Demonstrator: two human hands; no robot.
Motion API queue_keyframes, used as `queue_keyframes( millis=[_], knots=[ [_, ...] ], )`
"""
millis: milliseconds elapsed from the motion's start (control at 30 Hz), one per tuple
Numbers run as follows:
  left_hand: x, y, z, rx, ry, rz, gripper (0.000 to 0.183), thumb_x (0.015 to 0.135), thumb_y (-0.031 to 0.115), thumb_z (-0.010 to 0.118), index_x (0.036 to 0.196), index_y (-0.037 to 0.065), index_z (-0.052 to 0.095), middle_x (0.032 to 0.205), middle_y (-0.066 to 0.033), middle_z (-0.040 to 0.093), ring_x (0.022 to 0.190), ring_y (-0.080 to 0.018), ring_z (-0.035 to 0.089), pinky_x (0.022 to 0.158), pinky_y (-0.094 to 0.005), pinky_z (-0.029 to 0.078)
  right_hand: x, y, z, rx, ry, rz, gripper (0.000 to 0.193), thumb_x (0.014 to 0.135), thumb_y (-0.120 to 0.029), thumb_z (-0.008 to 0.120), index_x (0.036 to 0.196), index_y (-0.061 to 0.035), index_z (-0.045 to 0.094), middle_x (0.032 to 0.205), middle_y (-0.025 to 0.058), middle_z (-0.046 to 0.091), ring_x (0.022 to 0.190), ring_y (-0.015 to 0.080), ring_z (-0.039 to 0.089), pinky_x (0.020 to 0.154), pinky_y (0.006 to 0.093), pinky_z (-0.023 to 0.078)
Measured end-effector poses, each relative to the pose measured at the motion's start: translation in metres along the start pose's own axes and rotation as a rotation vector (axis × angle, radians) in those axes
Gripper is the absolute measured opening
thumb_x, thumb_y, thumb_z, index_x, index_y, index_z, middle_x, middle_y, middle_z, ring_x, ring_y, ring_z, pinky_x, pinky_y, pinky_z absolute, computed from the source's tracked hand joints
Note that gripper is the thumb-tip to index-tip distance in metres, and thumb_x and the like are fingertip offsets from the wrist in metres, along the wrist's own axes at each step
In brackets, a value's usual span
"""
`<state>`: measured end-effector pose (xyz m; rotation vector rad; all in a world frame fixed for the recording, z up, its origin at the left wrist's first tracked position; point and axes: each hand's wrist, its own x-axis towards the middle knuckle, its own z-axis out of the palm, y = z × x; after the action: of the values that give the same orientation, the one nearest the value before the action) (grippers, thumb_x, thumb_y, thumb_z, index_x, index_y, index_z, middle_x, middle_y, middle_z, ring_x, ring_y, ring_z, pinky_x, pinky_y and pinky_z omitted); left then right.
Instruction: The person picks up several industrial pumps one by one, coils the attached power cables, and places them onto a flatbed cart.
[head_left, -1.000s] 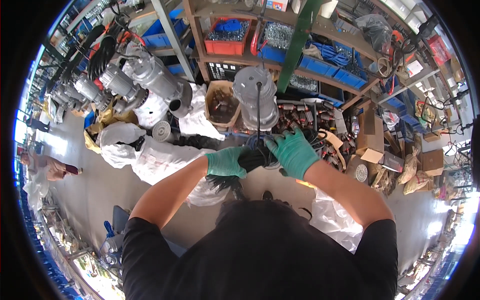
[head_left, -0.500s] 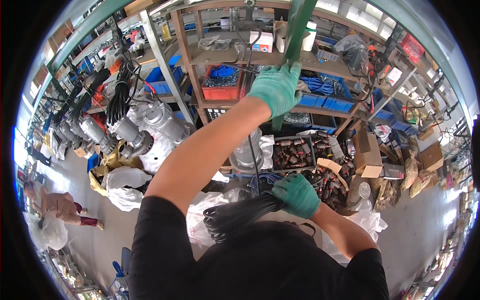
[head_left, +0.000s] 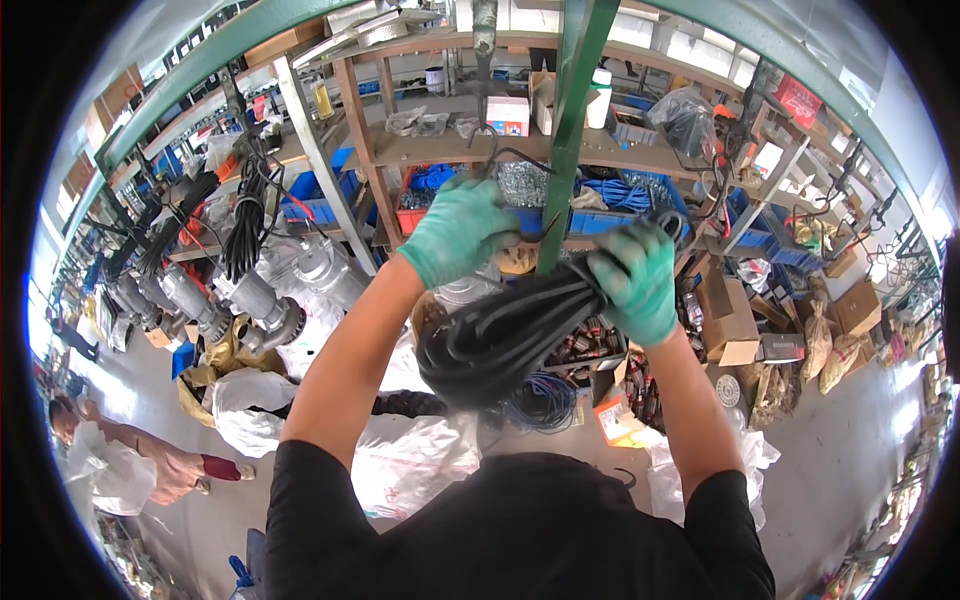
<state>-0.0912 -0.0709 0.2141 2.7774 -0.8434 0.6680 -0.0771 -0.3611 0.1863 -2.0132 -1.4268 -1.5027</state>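
Observation:
A thick coil of black cable (head_left: 500,340) hangs in front of me, tilted and blurred by motion. My right hand (head_left: 640,283), in a green glove, is closed round its upper right end. My left hand (head_left: 458,230), also gloved in green, is raised to the left above the coil. Its fingers look curled, and a dark strip shows beside the fingertips; what they hold is unclear. Just above that hand hangs a dark metal hook (head_left: 520,155). A silver motor housing (head_left: 465,290) is partly hidden below it.
A green post (head_left: 568,130) rises between my hands and the shelves. Bins of small metal parts (head_left: 522,185) stand behind. Several motors (head_left: 262,300) with bundled cables hang at left. White sacks (head_left: 415,455) and a cardboard box (head_left: 730,310) lie lower down. A person (head_left: 150,455) is far left.
My right hand has lifted the cable coil upward from near my body. My left hand has come off the green post and moved down and left.

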Motion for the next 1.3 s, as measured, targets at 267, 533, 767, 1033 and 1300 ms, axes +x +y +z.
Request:
queue_keyframes(
  millis=[267, 533, 767, 1033, 1300],
  knots=[
    [-0.058, -0.054, 0.05, -0.305, 0.286, -0.241, 0.044, 0.097, 0.025, 0.068, 0.137, 0.008, 0.062, 0.146, -0.0139, 0.055, 0.141, -0.0281, 0.049, 0.122, -0.0458, 0.032, 0.096, 0.031, 0.057, -0.048, 0.074, -0.152, 0.04, 0.068, -0.011, 0.078, 0.102, -0.0214, 0.06, 0.109, 0.0026, 0.058, 0.105, 0.0282, 0.061, 0.093, 0.0479, 0.05],
    [-0.079, -0.05, 0.063, -0.464, 0.432, -0.235, 0.053, 0.095, 0.012, 0.073, 0.145, 0.006, 0.055, 0.143, -0.0168, 0.059, 0.13, -0.0312, 0.057, 0.107, -0.0388, 0.047, 0.16, 0.06, 0.077, 0.07, -0.75, 0.226, 0.073, 0.07, -0.03, 0.087, 0.136, -0.0086, 0.061, 0.123, 0.0198, 0.067, 0.109, 0.0381, 0.068, 0.096, 0.0447, 0.055],
    [-0.11, -0.053, 0.118, -1.393, 0.578, -0.507, 0.059, 0.098, 0.008, 0.072, 0.152, 0.007, 0.047, 0.146, -0.003, 0.056, 0.131, -0.0144, 0.054, 0.11, -0.0311, 0.044, 0.169, 0.066, 0.113, 0.515, -1.449, 0.113, 0.066, 0.071, -0.027, 0.087, 0.127, 0.0019, 0.066, 0.106, 0.0196, 0.075, 0.099, 0.0327, 0.071, 0.091, 0.0413, 0.054],
    [-0.154, -0.02, 0.15, -1.326, 0.337, -0.639, 0.054, 0.1, 0.008, 0.069, 0.15, 0.001, 0.049, 0.142, -0.0086, 0.062, 0.13, -0.0155, 0.057, 0.109, -0.0302, 0.045, 0.187, 0.05, 0.123, 0.581, -1.625, 0.286, 0.072, 0.074, -0.043, 0.086, 0.125, 0.0045, 0.067, 0.117, 0.0219, 0.072, 0.103, 0.032, 0.069, 0.093, 0.042, 0.053],
    [-0.232, 0.021, 0.186, -1.275, 0.252, -0.9, 0.046, 0.103, 0.02, 0.068, 0.143, 0.001, 0.056, 0.127, -0.008, 0.07, 0.115, -0.0147, 0.064, 0.099, -0.0314, 0.053, 0.176, 0.05, 0.117, 0.767, -1.489, 0.131, 0.095, 0.084, -0.056, 0.078, 0.15, 0.0025, 0.044, 0.137, 0.0268, 0.062, 0.122, 0.0366, 0.063, 0.105, 0.0435, 0.049]
  ],
)
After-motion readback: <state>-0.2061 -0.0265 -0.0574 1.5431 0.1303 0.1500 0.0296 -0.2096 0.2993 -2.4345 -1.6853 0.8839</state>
